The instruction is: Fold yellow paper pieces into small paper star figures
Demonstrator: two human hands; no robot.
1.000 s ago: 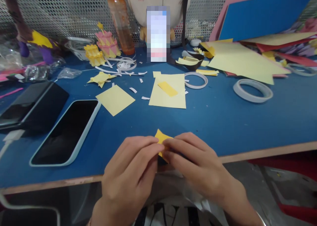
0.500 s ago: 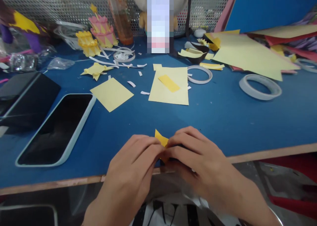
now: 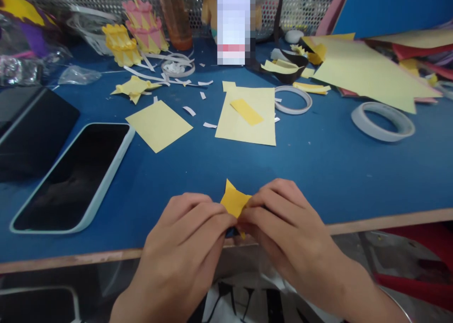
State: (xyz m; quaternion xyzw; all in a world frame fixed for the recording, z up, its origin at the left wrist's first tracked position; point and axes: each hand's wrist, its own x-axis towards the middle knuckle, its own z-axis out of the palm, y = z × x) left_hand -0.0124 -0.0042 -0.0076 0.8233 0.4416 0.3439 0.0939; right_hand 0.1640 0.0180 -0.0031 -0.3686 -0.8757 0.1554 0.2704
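Between my fingertips, just above the table's front edge, is a small folded piece of yellow paper with pointed corners, shaped like a star. My left hand pinches its left side. On its right side my right hand grips it, with the fingers bent and close together. The thumbs and the lower part of the paper are mostly hidden under the fingers. Beyond my hands lie a pale yellow paper sheet with a darker yellow strip on it, and a pale yellow square. A finished-looking yellow paper star rests farther back.
A phone lies at the left beside a black box. Tape rolls sit at the right and centre. Paper scraps, paper cake models, a bottle and stacked paper sheets line the back.
More of the yellow paper shows between my fingers now, as my hands have drawn slightly apart along it. The camera view has shifted a little.
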